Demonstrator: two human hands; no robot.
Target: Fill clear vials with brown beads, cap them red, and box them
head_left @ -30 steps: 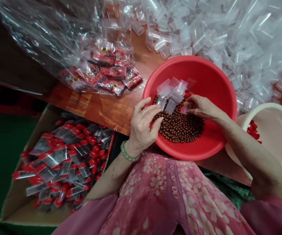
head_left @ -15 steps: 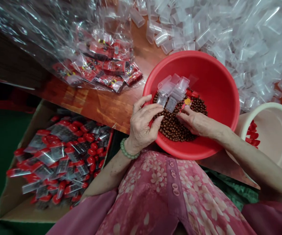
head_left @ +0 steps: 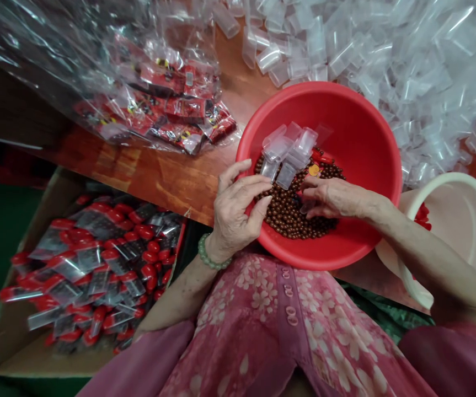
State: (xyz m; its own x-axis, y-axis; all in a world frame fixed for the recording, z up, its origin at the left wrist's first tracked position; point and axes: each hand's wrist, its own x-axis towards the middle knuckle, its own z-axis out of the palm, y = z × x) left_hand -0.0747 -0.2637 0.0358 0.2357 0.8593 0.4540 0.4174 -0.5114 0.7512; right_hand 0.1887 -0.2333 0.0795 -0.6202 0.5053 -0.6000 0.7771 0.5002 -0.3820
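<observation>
Left hand (head_left: 240, 212): over the near-left rim of the red bowl (head_left: 362, 135), fingers reaching in to the right. Fingertips lie at the lower end of a clear container (head_left: 269, 167), the near-left one of a small cluster (head_left: 293, 150). Thumb stands apart from the index; whether the container bears any grip, cannot say.

Container's long axis: slanted, running from those fingertips away from the body and a little rightward. Left hand is much the nearer to it; right hand lies across the bowl, beyond a patch of brown beads (head_left: 289, 215).

Right hand (head_left: 332, 197): comes in over the right side of the bowl, fingers curled and pointing left, down among the beads. Tips partly hidden. Something small and clear shows just under them; cannot make out whether it is pinched. Cluster lies beyond and left of these fingers. A yellow round print (head_left: 314, 170) shows just beyond the knuckles, a red piece (head_left: 322, 157) behind it.

Around the bowl: heap of loose clear containers (head_left: 423, 82) on the far right of the tabletop (head_left: 167, 179); red packets (head_left: 183, 107) under clear plastic, far left; pale tub (head_left: 467, 220) at right, tilted, red pieces (head_left: 423, 218) inside. Lower left, a cardboard box (head_left: 47, 361) holds red-capped containers (head_left: 97, 256).
</observation>
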